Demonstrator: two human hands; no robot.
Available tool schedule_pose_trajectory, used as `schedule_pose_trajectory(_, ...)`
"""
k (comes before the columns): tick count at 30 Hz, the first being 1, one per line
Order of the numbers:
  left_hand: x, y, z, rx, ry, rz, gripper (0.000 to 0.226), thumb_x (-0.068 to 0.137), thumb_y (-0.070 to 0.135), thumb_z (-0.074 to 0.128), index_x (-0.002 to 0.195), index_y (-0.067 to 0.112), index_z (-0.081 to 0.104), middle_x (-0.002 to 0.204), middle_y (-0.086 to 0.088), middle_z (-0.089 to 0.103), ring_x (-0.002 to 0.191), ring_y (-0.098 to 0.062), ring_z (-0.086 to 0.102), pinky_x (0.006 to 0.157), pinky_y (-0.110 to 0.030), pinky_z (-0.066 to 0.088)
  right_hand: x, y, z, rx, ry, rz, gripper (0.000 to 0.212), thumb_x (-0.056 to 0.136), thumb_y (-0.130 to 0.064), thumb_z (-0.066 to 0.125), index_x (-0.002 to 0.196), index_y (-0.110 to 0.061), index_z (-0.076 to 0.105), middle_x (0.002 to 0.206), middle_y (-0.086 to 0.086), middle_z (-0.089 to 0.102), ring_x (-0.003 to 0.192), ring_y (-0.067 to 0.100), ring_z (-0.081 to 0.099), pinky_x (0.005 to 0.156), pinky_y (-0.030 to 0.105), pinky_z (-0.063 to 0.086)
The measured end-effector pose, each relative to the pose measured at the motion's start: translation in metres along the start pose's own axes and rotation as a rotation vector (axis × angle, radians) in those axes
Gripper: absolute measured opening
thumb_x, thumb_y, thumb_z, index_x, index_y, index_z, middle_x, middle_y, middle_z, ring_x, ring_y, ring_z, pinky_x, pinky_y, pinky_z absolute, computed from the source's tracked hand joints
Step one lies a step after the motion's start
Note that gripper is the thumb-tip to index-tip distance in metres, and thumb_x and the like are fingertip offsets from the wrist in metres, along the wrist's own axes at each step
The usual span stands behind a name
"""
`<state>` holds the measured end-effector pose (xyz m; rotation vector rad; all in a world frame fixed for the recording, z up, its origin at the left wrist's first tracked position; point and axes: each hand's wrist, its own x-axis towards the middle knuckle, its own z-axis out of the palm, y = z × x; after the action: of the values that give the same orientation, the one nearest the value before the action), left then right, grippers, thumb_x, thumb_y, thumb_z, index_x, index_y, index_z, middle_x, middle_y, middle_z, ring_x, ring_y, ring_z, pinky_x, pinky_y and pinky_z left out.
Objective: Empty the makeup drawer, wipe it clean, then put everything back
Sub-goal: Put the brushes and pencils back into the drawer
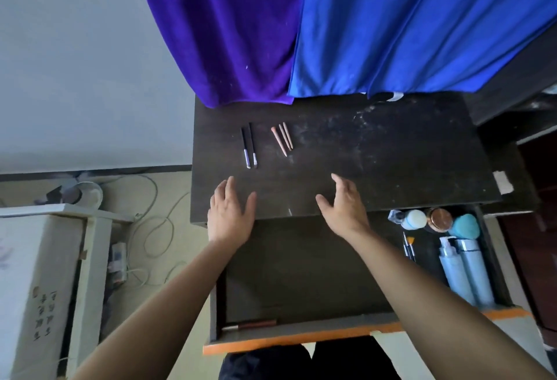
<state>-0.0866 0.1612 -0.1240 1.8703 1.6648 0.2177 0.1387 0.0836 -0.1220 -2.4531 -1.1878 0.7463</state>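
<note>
drawer stands pulled out toward the near side, long axis left to right, bottles lying near-far at its right. left hand and right hand hover spread, empty, over the tabletop.

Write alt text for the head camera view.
Two empty, open hands, left and right, hover over a dark wooden tabletop above an open orange-edged drawer. Two black pencils and three pink sticks lie on top; two pale blue bottles remain in the drawer.

pencils on tabletop | bottles in drawer right
</note>
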Motion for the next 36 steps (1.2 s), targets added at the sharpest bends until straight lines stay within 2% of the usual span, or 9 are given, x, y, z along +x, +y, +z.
schedule_pose_trajectory(5, 0.069, 0.025, 0.001, -0.025, -0.020, -0.188, 0.072, 0.094, 0.051, 0.051, 0.149, 0.012, 0.026, 0.148, -0.012, 0.035, 0.137, -0.032, 0.031, 0.107, -0.046, 0.033, 0.071, -0.035, 0.002, -0.016, -0.073, -0.026, 0.079, 0.089, -0.045, 0.063, 0.152, -0.015, 0.026, 0.150, 0.009, 0.034, 0.139, 0.026, 0.033, 0.109, 0.039, 0.035)
schedule_pose_trajectory(10, 0.121, 0.037, 0.022, -0.045, 0.006, -0.311, 0.059, 0.093, 0.050, 0.053, 0.132, 0.006, 0.046, 0.135, -0.015, 0.044, 0.130, -0.033, 0.036, 0.103, -0.045, 0.034, 0.141, -0.066, 0.022, -0.098, -0.031, -0.041, 0.079, 0.083, -0.058, 0.064, 0.145, -0.016, 0.039, 0.137, 0.013, 0.045, 0.128, 0.032, 0.045, 0.106, 0.042, 0.037)
schedule_pose_trajectory(12, 0.138, 0.043, 0.029, -0.007, 0.063, -0.331, 0.056, 0.090, 0.051, 0.055, 0.122, 0.006, 0.052, 0.130, -0.015, 0.047, 0.126, -0.034, 0.040, 0.100, -0.044, 0.037, 0.160, -0.077, 0.031, -0.087, 0.007, -0.047, 0.073, 0.081, -0.064, 0.063, 0.136, -0.017, 0.050, 0.131, 0.012, 0.049, 0.123, 0.031, 0.048, 0.102, 0.042, 0.039)
schedule_pose_trajectory(15, 0.157, 0.053, 0.036, 0.054, 0.142, -0.375, 0.058, 0.085, 0.053, 0.063, 0.120, 0.007, 0.054, 0.126, -0.013, 0.050, 0.124, -0.033, 0.044, 0.099, -0.044, 0.040, 0.174, -0.082, 0.040, -0.131, 0.011, -0.097, 0.060, 0.079, -0.063, 0.067, 0.122, -0.021, 0.062, 0.123, 0.008, 0.053, 0.116, 0.028, 0.052, 0.093, 0.039, 0.044)
schedule_pose_trajectory(19, 0.168, 0.054, 0.046, -0.032, 0.177, -0.383, 0.037, 0.088, 0.035, 0.067, 0.113, 0.008, 0.061, 0.120, -0.014, 0.056, 0.118, -0.033, 0.050, 0.095, -0.040, 0.042, 0.174, -0.057, 0.036, -0.067, 0.004, -0.091, 0.031, 0.082, -0.053, 0.071, 0.102, -0.030, 0.074, 0.109, 0.003, 0.059, 0.105, 0.025, 0.058, 0.078, 0.034, 0.047)
schedule_pose_trajectory(23, 0.165, 0.049, 0.051, -0.092, 0.181, -0.351, 0.023, 0.089, 0.027, 0.065, 0.106, 0.011, 0.065, 0.109, -0.014, 0.063, 0.110, -0.031, 0.054, 0.089, -0.034, 0.040, 0.175, -0.027, 0.024, -0.016, -0.051, -0.009, 0.033, 0.076, -0.062, 0.070, 0.078, -0.029, 0.076, 0.090, -0.002, 0.065, 0.088, 0.019, 0.065, 0.064, 0.027, 0.045)
schedule_pose_trajectory(27, 0.158, 0.047, 0.051, -0.104, 0.169, -0.366, 0.023, 0.090, 0.027, 0.065, 0.105, 0.010, 0.065, 0.110, -0.014, 0.064, 0.109, -0.030, 0.055, 0.089, -0.032, 0.038, 0.169, -0.027, 0.020, 0.003, -0.055, -0.015, 0.040, 0.081, -0.062, 0.066, 0.095, -0.025, 0.074, 0.105, 0.003, 0.061, 0.102, 0.025, 0.062, 0.079, 0.033, 0.049)
schedule_pose_trajectory(31, 0.151, 0.043, 0.053, -0.116, 0.176, -0.374, 0.021, 0.089, 0.027, 0.065, 0.102, 0.010, 0.065, 0.106, -0.013, 0.066, 0.108, -0.031, 0.056, 0.090, -0.032, 0.039, 0.164, -0.048, 0.032, 0.029, -0.006, -0.009, 0.055, 0.074, -0.064, 0.071, 0.111, -0.023, 0.067, 0.116, 0.005, 0.055, 0.110, 0.026, 0.058, 0.084, 0.035, 0.048)
schedule_pose_trajectory(36, 0.135, 0.033, 0.051, -0.060, 0.183, -0.388, 0.024, 0.093, 0.026, 0.061, 0.105, 0.005, 0.062, 0.109, -0.015, 0.063, 0.106, -0.032, 0.056, 0.088, -0.033, 0.039, 0.161, -0.077, 0.055, 0.041, -0.051, -0.123, 0.034, 0.083, -0.041, 0.075, 0.111, -0.025, 0.067, 0.117, 0.005, 0.056, 0.110, 0.026, 0.055, 0.082, 0.033, 0.047)
